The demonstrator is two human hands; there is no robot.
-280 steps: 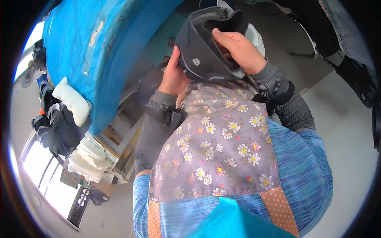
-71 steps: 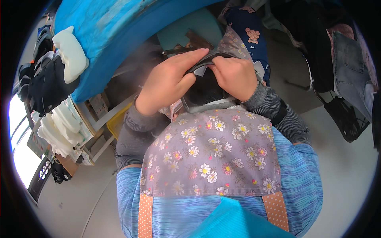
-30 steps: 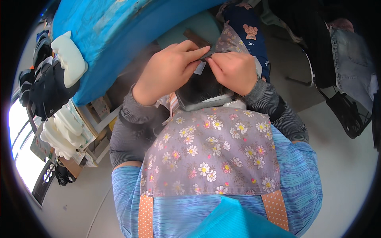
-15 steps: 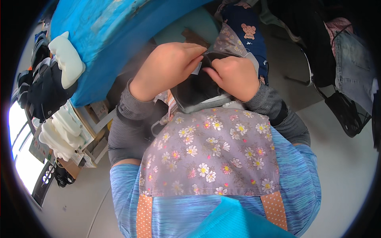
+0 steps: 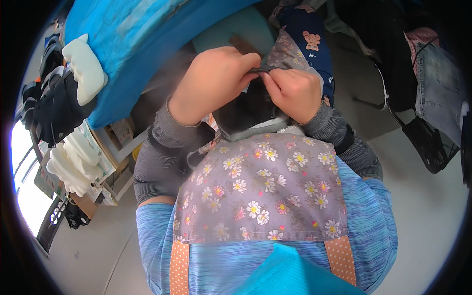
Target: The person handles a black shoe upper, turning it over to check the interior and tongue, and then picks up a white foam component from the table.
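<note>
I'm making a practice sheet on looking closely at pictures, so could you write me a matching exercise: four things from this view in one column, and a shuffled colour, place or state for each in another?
Column 1
1. Black item
2. Apron
3. Apron straps
4. Wavy-edged form

Column 2
A. Orange with white dots
B. Edge pinched by the left hand and right hand
C. White, at the picture's left
D. Greyish with flowers

Pairs: 1-B, 2-D, 3-A, 4-C
</note>
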